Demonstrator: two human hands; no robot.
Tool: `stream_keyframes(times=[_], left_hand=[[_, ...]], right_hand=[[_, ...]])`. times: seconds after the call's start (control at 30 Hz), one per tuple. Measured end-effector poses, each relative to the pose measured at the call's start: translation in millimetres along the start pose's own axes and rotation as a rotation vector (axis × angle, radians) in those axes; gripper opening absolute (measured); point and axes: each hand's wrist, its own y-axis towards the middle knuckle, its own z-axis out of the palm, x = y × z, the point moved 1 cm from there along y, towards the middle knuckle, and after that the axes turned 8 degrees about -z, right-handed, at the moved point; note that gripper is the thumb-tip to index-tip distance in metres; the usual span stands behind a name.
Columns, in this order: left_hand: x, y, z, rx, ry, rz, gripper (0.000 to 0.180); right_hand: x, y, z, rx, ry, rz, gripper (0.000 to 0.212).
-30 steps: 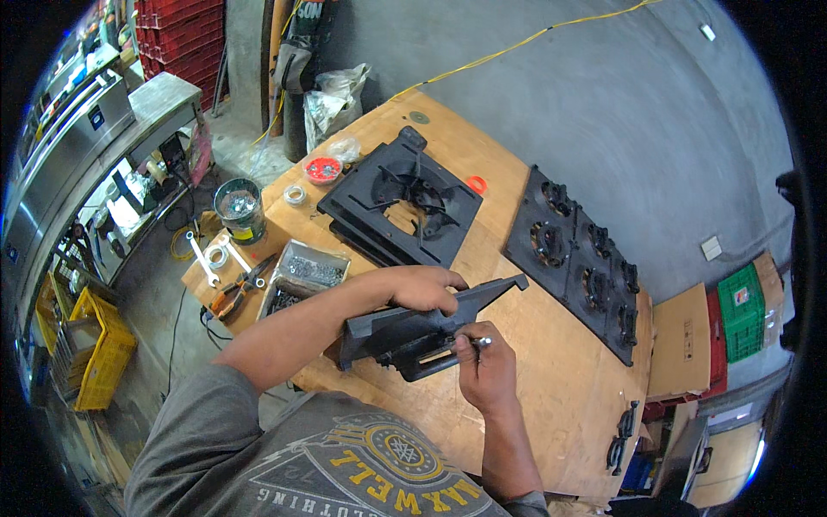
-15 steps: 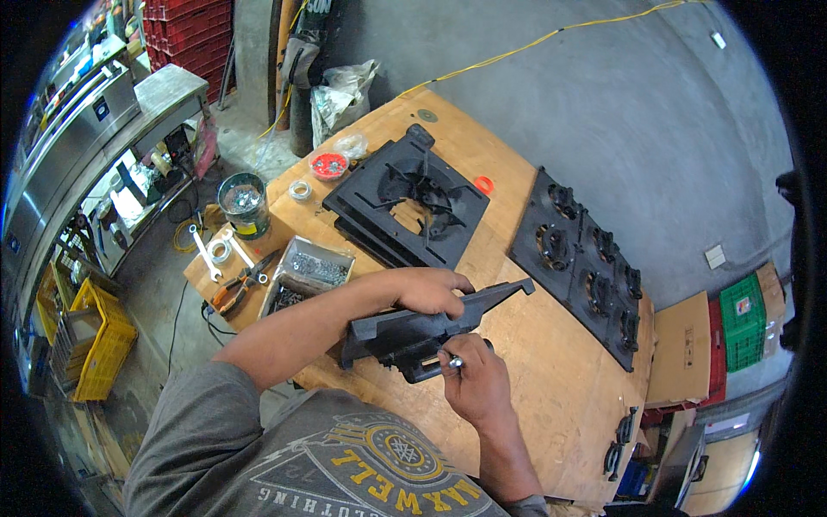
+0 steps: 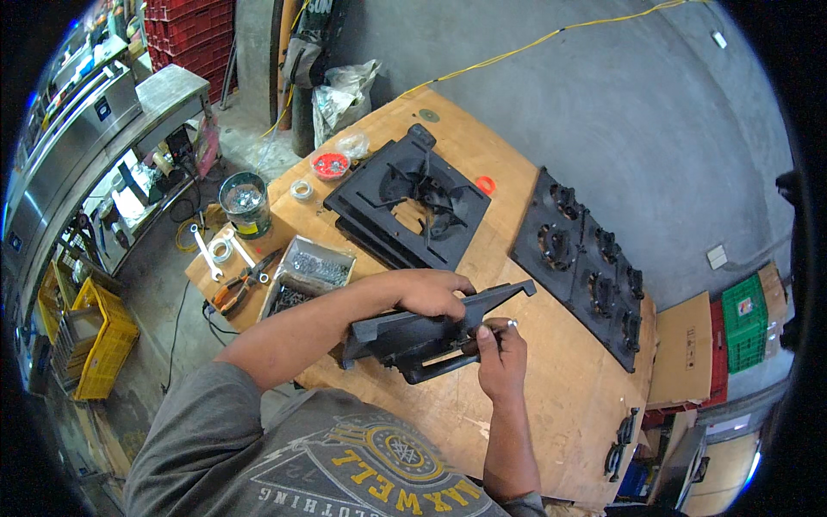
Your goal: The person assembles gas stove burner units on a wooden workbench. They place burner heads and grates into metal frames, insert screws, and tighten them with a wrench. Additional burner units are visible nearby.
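1. Plywood worktop [image 3: 551,405]; by its near edge, tilted black cast-metal frame [image 3: 405,335], long axis slanting toward the right edge.
2. Left hand [image 3: 433,297] clamps frame's upper edge.
3. Right hand [image 3: 501,353], nearer frame's right end, closed around slim silver-tipped piece [image 3: 513,323].
4. Beyond: square black burner plate [image 3: 366,196], toward far corner.

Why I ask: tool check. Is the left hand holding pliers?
No, the left hand holds the black part while the orange-handled pliers lie on the table.
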Motion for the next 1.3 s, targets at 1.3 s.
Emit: stream_keyframes(times=[1.3], left_hand=[[-7, -7, -9, 0.091, -0.094, 0.007, 0.045]], right_hand=[[7, -18, -39, 0.246, -0.532, -0.066, 0.019]])
